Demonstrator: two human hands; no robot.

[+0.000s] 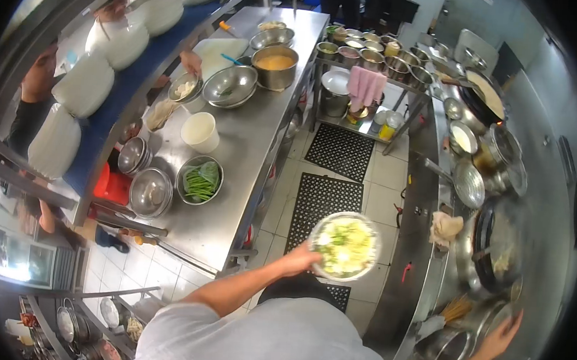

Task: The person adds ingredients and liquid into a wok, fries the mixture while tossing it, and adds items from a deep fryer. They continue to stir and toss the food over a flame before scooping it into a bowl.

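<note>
My left hand (pixel 301 258) grips the rim of a metal bowl (pixel 374 261), fingers closed at its left side. Chopped pale green and yellowish vegetables (pixel 344 245) fill the bowl, which is held over the aisle floor. On the far right, my right hand (pixel 499 338) is stretched out over the stove with its fingers extended, near the edge of a large round metal pan (pixel 489 321). Below that forearm stand metal pots (pixel 447 348). A bamboo brush (pixel 457 309) lies to the left of the pan, and a wok (pixel 498 245) sits farther up the stove.
The steel counter (pixel 236 169) on the left bears bowls, a white tub (pixel 200 132) and a bowl of green beans (pixel 200 182). Another person's hand (pixel 190 61) reaches in across it. Black mats (pixel 327 199) cover the aisle. Ahead, a rack holds several containers and a pink towel (pixel 366 88).
</note>
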